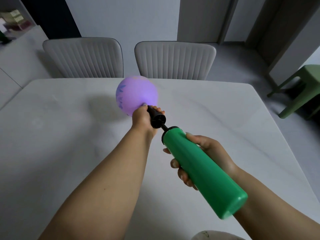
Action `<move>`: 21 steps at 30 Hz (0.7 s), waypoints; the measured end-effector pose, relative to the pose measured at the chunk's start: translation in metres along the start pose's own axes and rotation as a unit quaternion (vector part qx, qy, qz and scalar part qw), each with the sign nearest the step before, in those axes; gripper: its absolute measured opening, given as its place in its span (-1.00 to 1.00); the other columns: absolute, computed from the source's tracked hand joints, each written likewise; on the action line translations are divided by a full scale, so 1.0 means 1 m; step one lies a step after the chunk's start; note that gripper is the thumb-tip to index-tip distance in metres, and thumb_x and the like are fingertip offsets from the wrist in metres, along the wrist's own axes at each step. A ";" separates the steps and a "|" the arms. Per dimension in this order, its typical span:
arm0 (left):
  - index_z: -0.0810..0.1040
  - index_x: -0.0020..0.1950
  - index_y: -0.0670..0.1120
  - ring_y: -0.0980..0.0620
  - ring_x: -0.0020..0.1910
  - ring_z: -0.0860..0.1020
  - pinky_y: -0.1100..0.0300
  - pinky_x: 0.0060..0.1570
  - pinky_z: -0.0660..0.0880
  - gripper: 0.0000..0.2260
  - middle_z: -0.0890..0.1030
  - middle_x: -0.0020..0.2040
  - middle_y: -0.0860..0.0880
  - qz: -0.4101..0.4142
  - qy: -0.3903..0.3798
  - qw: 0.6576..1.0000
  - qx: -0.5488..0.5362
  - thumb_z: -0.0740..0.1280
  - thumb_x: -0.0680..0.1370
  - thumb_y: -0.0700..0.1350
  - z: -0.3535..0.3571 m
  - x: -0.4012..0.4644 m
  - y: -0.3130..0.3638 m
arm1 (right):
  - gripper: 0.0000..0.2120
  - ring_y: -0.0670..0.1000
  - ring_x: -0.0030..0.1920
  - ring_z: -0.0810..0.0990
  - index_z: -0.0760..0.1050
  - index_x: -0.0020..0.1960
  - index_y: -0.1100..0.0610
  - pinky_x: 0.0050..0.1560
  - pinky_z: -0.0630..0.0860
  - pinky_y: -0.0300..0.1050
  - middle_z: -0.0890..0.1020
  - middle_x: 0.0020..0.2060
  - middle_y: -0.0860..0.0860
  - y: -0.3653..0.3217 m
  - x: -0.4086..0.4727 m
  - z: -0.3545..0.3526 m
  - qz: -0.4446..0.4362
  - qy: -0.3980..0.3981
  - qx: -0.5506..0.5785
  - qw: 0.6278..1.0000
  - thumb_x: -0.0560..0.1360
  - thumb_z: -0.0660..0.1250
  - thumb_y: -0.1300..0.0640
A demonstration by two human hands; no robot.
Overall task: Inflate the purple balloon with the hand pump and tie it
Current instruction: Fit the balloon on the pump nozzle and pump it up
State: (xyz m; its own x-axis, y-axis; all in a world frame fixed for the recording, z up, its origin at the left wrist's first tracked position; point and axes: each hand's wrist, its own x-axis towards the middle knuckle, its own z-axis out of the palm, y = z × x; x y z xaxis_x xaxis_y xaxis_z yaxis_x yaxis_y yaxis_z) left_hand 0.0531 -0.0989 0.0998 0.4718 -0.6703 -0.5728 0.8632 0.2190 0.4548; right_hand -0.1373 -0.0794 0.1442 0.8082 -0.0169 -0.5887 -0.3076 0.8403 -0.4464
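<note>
The purple balloon (136, 93) is partly inflated, round, with darker printed marks on its left side, and it hangs above the white table (69, 135). Its neck sits over the black nozzle (156, 119) of the hand pump. My left hand (142, 118) is closed around the nozzle and the balloon neck. The pump's green barrel (204, 170) runs down to the right, and my right hand (199, 160) is wrapped around its middle. A short length of black rod shows between nozzle and barrel.
Two grey ribbed chairs (83, 58) (174, 59) stand at the table's far edge. A green stool (301, 90) is on the floor at the right. A pale counter (17, 54) runs along the left.
</note>
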 end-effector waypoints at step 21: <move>0.27 -0.33 -0.10 0.06 -0.44 0.32 0.24 -0.35 0.35 -0.65 0.35 -0.44 -0.01 -0.022 0.017 1.000 0.006 0.03 0.66 -0.09 -0.002 -0.004 -0.011 | -0.57 0.13 -0.51 0.57 0.48 0.04 0.25 -0.45 0.54 -0.18 0.56 -0.36 0.17 -0.014 0.023 0.009 -0.004 0.042 -0.004 0.999 0.41 0.21 -0.09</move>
State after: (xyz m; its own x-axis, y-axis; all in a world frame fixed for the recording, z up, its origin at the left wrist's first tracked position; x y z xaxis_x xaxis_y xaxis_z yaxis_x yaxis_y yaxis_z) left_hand 0.0419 -0.0970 0.0956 0.4399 -0.6540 -0.6155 0.8810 0.1812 0.4371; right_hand -0.1100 -0.0873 0.1428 0.7658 -0.0683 -0.6394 -0.3057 0.8361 -0.4555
